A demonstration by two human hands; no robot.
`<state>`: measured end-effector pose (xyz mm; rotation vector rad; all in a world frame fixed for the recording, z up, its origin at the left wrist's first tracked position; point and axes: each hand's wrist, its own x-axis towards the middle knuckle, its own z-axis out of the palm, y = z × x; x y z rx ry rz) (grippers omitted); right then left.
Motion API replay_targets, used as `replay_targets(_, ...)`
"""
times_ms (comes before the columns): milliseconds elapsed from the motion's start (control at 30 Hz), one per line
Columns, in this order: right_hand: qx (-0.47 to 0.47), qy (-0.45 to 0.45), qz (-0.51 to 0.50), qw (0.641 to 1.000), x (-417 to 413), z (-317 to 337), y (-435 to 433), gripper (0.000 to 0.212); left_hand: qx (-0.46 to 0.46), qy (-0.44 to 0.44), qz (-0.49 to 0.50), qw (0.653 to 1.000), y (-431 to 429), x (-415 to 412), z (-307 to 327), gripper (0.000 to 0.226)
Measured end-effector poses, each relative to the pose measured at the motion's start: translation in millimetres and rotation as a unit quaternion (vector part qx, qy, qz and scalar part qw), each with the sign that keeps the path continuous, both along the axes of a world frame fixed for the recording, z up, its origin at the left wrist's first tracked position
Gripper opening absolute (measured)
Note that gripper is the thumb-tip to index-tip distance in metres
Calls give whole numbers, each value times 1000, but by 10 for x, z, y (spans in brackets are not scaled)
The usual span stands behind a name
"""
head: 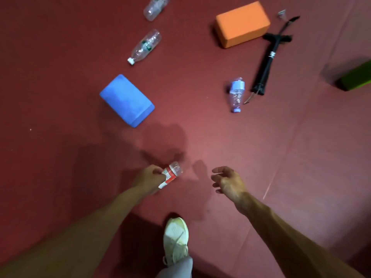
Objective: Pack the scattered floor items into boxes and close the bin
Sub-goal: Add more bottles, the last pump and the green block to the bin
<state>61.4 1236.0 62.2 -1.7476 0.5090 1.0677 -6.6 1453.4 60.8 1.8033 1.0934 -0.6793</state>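
Note:
My left hand (148,178) is shut on a clear plastic bottle with a red and white label (172,174), held low over the red floor. To its right my right hand (227,180) hangs with fingers apart and holds nothing. Scattered further out on the floor are a blue foam block (126,100), an orange foam block (243,24), a crushed bottle with a blue label (236,94), a bottle with a green label (145,47), another clear bottle (155,8) at the top edge, and a black pump-like tool (270,59).
My white shoe (175,238) stands on the red mat below the hands. A green object (356,77) pokes in at the right edge. A small grey piece (282,14) lies beyond the orange block. A seam in the mat runs diagonally at right.

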Motion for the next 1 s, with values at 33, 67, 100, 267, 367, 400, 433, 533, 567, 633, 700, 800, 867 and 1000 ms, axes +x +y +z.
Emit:
replay_targets(33, -1, 7, 6, 1000, -20, -140, 182, 20, -5, 13, 0, 1000, 125, -66, -188, 18)
replay_targets(67, -2, 14, 12, 1000, -48, -285, 339, 20, -9, 20, 5, 1000, 219, -120, -397, 30)
replay_targets(100, -3, 20, 20, 1000, -76, -444, 469, 21, -7, 22, 12, 1000, 281, -153, -602, 42)
replay_targets(267, -30, 19, 40, 999, -248, -1242, 797, 22, 65, 25, -24, 997, 223, -248, -1584, 83)
replay_targets(367, -42, 23, 27, 998, -358, -1540, 785, 22, 119, 63, -118, 984, 114, -327, -1969, 86)
replay_targets(400, -46, 26, 30, 998, -387, -1602, 760, 22, 152, 78, -160, 972, 99, -371, -2045, 79)
replay_targets(433, -49, 29, 33, 998, -407, -1639, 729, 21, 192, 86, -205, 956, 97, -424, -2088, 68)
replay_targets(533, -65, 36, 36, 997, -385, -1577, 623, 24, 266, 74, -319, 907, 139, -542, -2027, 49)
replay_targets(567, -71, 38, 28, 996, -335, -1496, 597, 25, 267, 61, -326, 905, 183, -532, -1961, 48)
replay_targets(633, -76, 35, 24, 996, -175, -1285, 565, 24, 228, 29, -277, 933, 308, -407, -1758, 49)
replay_targets(700, -75, 29, 21, 997, 39, -994, 560, 23, 153, -3, -171, 973, 437, -169, -1419, 50)
replay_targets(800, -81, 5, 15, 997, 454, -482, 551, 24, 95, -34, -98, 990, 608, 335, -826, 46)
replay_targets(867, -93, -13, 10, 996, 755, -157, 527, 25, 81, -39, -91, 992, 683, 685, -420, 44)
replay_targets(1000, -131, -58, 23, 989, 1427, 255, 342, 27, 44, -61, -90, 993, 662, 1480, 215, 42)
